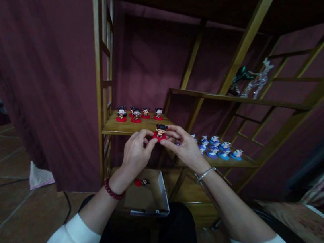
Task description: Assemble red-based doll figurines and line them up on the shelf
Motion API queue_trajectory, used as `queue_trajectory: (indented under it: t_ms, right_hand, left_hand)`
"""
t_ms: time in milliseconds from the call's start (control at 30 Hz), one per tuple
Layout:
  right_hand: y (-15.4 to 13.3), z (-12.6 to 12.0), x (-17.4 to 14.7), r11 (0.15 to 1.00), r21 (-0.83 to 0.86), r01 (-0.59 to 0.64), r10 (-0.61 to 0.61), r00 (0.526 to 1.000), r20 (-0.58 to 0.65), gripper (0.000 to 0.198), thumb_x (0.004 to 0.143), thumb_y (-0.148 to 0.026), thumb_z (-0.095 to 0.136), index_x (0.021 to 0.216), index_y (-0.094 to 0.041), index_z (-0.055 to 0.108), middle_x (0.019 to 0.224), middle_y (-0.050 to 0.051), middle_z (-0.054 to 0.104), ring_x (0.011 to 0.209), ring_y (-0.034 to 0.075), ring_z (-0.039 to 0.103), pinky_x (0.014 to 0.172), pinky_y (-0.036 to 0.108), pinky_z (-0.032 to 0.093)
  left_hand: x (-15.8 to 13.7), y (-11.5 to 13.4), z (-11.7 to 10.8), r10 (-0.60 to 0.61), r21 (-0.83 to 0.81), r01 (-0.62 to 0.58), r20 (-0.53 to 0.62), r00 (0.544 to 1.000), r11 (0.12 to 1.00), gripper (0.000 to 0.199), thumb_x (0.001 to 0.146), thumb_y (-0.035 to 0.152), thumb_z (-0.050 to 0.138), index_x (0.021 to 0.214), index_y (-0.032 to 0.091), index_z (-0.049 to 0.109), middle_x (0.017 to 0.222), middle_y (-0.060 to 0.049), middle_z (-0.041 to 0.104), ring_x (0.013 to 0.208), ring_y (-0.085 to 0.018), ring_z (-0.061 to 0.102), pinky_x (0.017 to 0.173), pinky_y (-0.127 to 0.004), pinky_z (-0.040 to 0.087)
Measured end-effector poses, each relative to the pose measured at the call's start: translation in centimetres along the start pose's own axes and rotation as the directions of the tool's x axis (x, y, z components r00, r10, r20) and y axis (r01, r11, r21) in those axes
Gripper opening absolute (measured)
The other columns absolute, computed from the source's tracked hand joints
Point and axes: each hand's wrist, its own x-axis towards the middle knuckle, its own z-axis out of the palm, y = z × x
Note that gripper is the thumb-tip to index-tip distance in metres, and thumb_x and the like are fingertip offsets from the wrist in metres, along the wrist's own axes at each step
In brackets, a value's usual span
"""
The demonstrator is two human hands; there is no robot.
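Observation:
Between my two hands is a small figurine (161,131) with black hair buns and a red base, held upright in front of the shelf edge. My left hand (137,149) pinches the base from the left, thumb and finger closed on it. From the other side, the fingers of my right hand (185,146) grip the same base. Just beyond, several similar red-based figurines (136,116) stand on the wooden shelf (117,127). Below my hands, an open cardboard box (139,199) has another red-and-black figurine (142,182) lying in it.
Several blue-and-white figurines (214,148) stand on a lower shelf to the right. A green and clear glassy ornament (252,78) sits on a higher shelf. Wooden posts (101,65) frame the rack, with a purple curtain (52,92) on the left.

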Motion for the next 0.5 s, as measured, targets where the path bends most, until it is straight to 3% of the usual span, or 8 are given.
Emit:
queue_trajectory:
  t_ms: [200, 500]
  right_hand:
    - [-0.1, -0.6, 2.1, 0.999, -0.044, -0.024, 0.028, 0.995, 0.100, 0.053, 0.064, -0.036, 0.073, 0.111, -0.023, 0.054, 0.100, 0.005, 0.067, 0.089, 0.018, 0.063, 0.085, 0.036, 0.050]
    - [0.8, -0.9, 4.9, 0.996, 0.027, -0.082, 0.076, 0.983, 0.170, 0.058, 0.059, -0.031, 0.076, 0.111, -0.022, 0.054, 0.093, 0.003, 0.069, 0.081, 0.017, 0.065, 0.083, 0.035, 0.052]
  left_hand:
    - [1.6, -0.2, 0.1, 0.056, 0.168, -0.059, 0.025, 0.998, 0.984, 0.016, 0.082, 0.029, 0.054, 0.092, 0.019, 0.060, 0.083, -0.003, 0.061, 0.083, -0.017, 0.054, 0.076, -0.028, 0.043]
    - [3.6, -0.7, 0.5, 0.100, 0.336, -0.111, 0.050, 0.994, 0.935, 0.013, 0.083, 0.030, 0.052, 0.089, 0.020, 0.059, 0.080, -0.004, 0.063, 0.088, -0.020, 0.054, 0.077, -0.030, 0.042]
